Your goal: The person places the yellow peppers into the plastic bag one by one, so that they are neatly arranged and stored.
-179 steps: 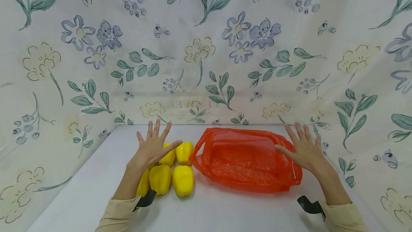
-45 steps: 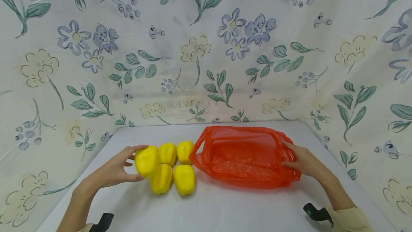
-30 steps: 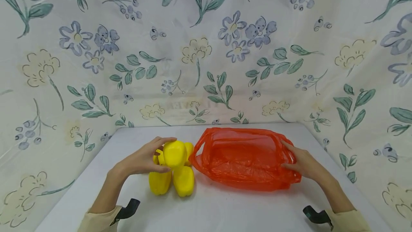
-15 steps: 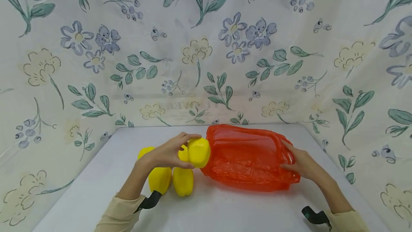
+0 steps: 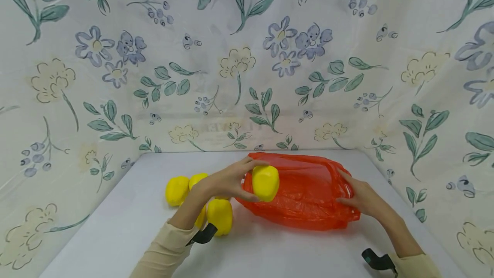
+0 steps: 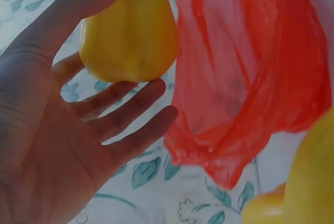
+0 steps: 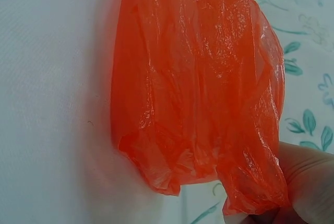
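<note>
Head: other peppers [image 5: 221,216] nr bag [image 5: 308,192]

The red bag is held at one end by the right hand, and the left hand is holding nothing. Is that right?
Not quite: the left hand isn't empty. It holds a yellow pepper, as the head view shows. The right hand does hold the red bag at one end.

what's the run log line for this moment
left hand: holds yellow pepper by red bag | right hand: pinches bag | other peppers: on table
</note>
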`<action>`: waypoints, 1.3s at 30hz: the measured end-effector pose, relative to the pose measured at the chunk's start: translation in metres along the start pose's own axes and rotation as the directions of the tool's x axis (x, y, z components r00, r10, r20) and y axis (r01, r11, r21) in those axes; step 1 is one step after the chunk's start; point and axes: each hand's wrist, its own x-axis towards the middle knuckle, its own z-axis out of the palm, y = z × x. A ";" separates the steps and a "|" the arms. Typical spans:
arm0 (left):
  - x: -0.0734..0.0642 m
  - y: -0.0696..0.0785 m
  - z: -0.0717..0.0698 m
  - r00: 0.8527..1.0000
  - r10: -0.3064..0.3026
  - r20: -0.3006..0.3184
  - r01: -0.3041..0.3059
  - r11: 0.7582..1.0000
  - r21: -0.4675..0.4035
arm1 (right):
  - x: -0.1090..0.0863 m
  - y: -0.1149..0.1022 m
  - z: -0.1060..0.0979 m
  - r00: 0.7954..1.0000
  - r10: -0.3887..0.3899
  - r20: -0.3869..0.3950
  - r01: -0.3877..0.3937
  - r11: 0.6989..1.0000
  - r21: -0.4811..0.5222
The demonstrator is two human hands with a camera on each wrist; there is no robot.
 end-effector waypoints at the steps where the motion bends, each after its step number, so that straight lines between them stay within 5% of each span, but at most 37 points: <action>1: 0.004 0.000 0.002 1.000 0.005 0.005 -0.005 1.000 -0.004 | 0.000 0.000 0.000 1.000 -0.002 0.000 0.002 1.000 -0.001; 9: 0.033 0.003 0.027 0.996 0.072 0.052 -0.076 0.995 0.070 | -0.001 0.001 0.000 1.000 -0.016 -0.007 0.016 1.000 0.001; 23: 0.069 0.009 0.057 0.996 0.045 0.072 -0.055 0.989 0.140 | -0.002 -0.002 0.002 1.000 -0.005 -0.014 0.005 1.000 -0.007; 39: 0.103 0.009 0.086 0.994 0.055 0.099 -0.066 0.991 0.115 | -0.006 -0.004 0.003 1.000 0.002 -0.013 -0.002 1.000 -0.007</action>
